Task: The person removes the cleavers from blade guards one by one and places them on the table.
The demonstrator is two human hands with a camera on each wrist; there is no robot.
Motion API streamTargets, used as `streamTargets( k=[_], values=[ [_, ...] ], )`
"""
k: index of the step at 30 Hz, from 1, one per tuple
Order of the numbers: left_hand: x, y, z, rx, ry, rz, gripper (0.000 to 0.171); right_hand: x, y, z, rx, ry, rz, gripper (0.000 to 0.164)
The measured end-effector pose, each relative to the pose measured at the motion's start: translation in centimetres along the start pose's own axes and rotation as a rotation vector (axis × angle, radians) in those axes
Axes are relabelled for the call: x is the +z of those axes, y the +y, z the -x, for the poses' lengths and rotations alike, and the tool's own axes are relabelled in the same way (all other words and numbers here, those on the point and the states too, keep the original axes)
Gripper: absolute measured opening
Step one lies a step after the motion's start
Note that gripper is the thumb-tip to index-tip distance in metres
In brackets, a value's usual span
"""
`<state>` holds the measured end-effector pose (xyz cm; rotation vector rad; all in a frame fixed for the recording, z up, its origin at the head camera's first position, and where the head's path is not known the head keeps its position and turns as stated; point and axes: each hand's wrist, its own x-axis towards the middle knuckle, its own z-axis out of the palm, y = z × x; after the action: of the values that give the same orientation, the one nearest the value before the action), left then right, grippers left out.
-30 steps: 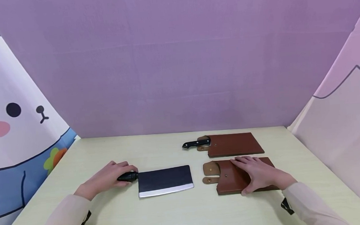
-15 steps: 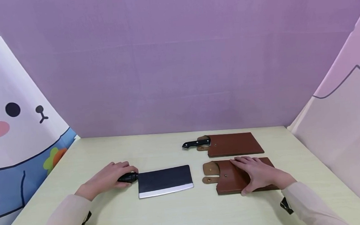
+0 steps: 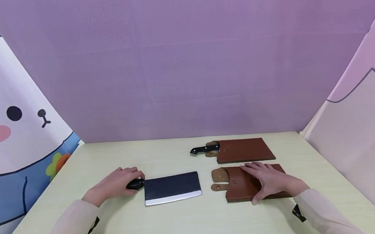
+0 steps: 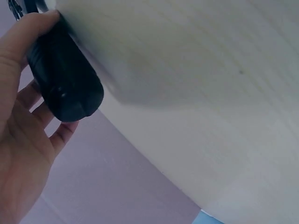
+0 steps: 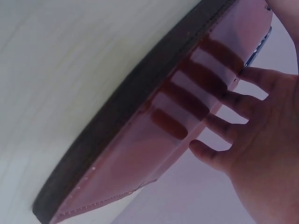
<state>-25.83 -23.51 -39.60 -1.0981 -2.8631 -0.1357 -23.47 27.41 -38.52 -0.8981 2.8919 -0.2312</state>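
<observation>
A cleaver [image 3: 172, 186] with a dark blade and bright cutting edge lies flat at the table's middle, its blade pointing right. My left hand [image 3: 115, 183] grips its black handle [image 4: 70, 79], thumb on one side and fingers on the other in the left wrist view. To the right lies a brown leather knife sheath [image 3: 238, 193], its flap and snap strap folded out toward the cleaver. Over this sheath my right hand [image 3: 268, 178] is spread, thumb at the near edge and fingertips toward the far edge. The right wrist view shows those fingers [image 5: 224, 126] right at the sheath's edge.
Behind the first sheath lies a second brown sheath [image 3: 243, 150], with a black riveted knife handle [image 3: 204, 150] sticking out of its left end. The pale wooden table [image 3: 169, 227] ends at a purple backdrop [image 3: 184, 66]. Printed cloths hang on both sides.
The left hand has shifted slightly right along the cleaver's handle, covering more of it. The cleaver, both sheaths and the right hand stay in place.
</observation>
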Motion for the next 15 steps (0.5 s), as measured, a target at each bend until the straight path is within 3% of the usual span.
streamTargets(
  k=[6,15],
  values=[
    [-0.3,0.2,-0.3,-0.009,-0.006,0.008,0.044,-0.1,0.0,0.0,-0.013,0.007,0.005,0.113],
    [-1.5,1.2,-1.2,0.031,0.018,-0.001,0.045,-0.3,0.1,-0.3,-0.005,0.012,-0.037,0.11]
  ],
)
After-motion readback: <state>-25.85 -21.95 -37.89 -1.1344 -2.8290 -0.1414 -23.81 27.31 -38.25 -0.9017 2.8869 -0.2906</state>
